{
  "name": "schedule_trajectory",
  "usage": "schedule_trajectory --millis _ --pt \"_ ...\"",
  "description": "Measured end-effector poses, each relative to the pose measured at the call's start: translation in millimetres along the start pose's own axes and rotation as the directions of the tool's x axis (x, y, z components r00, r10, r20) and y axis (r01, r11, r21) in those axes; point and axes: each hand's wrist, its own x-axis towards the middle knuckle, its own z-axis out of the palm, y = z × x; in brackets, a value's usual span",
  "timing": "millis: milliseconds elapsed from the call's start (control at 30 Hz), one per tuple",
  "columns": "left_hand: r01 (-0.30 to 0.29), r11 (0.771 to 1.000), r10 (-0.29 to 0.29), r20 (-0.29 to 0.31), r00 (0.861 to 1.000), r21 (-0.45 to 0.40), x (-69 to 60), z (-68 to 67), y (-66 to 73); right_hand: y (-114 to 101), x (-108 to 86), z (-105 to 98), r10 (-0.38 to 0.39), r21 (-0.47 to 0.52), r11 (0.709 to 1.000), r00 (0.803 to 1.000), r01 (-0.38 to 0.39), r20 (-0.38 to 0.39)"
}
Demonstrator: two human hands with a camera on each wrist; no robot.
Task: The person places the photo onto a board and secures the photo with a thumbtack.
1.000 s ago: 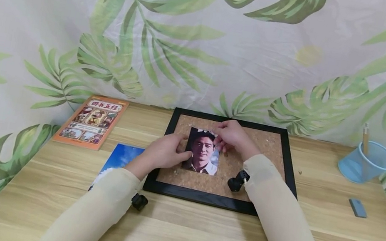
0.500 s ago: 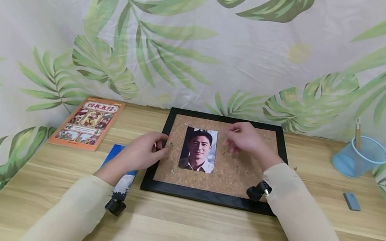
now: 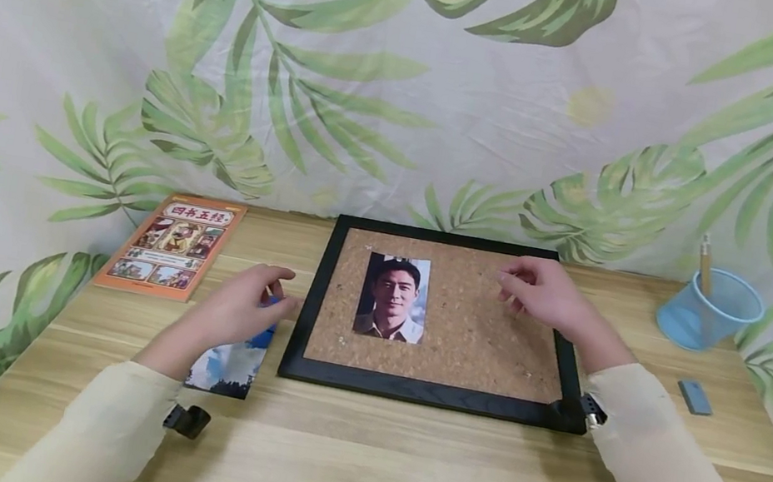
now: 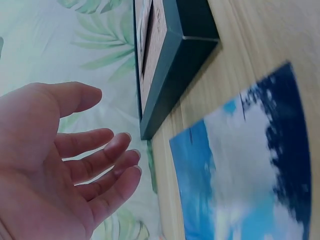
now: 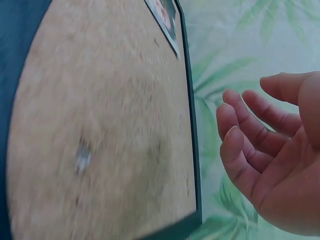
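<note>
A portrait photo [image 3: 392, 299] lies on the left half of a black-framed cork board [image 3: 468, 347], a small pin-like spot at its top edge. Above the board's right side hovers my right hand [image 3: 543, 293], its fingers loosely bent around nothing; the right wrist view shows its palm [image 5: 287, 165] bare. My left hand [image 3: 235, 308] hangs over a sky photo [image 3: 225, 367] left of the board, partly covering it. In the left wrist view the left hand's fingers [image 4: 107, 195] are relaxed, apart from both the sky photo and the frame.
An orange comic-style book [image 3: 173, 245] lies at the back left. On the right stand a blue mesh cup [image 3: 709, 313] with a pencil [image 3: 706, 265] in it and, nearer, a small blue-grey block [image 3: 695, 398]. A leaf-patterned cloth [image 3: 352, 75] rises behind the table [image 3: 387, 477].
Both hands have come away from the portrait photo: the left has moved left over the sky photo, the right has moved right across the board. The portrait photo stays on the cork.
</note>
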Motion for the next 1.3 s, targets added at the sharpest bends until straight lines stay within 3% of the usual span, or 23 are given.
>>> schedule_trajectory --millis 267,600,800,967,1300 --pt "0.037 0.998 -0.038 0.025 0.999 0.057 -19.9 -9.4 -15.1 25.1 -27.2 -21.4 0.048 0.023 0.999 0.999 -0.048 -0.022" --pt "0.144 0.975 -0.149 0.02 0.989 0.169 -43.1 -19.3 -46.2 60.4 -52.7 -40.6 0.092 -0.051 0.994 0.992 -0.097 -0.09" --pt "0.207 0.961 -0.215 0.026 0.976 0.183 -50.5 -18.7 -62.3 84.1 -62.6 -46.5 0.105 -0.122 0.985 0.985 -0.122 -0.135" --pt "0.258 0.946 -0.275 0.065 0.959 0.194 -53.7 -16.2 -72.2 97.9 -61.4 -48.4 0.129 -0.205 0.966 0.981 -0.158 -0.148" --pt "0.225 0.967 -0.237 0.091 0.967 0.123 -51.5 -14.8 -77.2 111.2 -56.2 -48.4 0.124 -0.276 0.947 0.98 -0.164 -0.156"
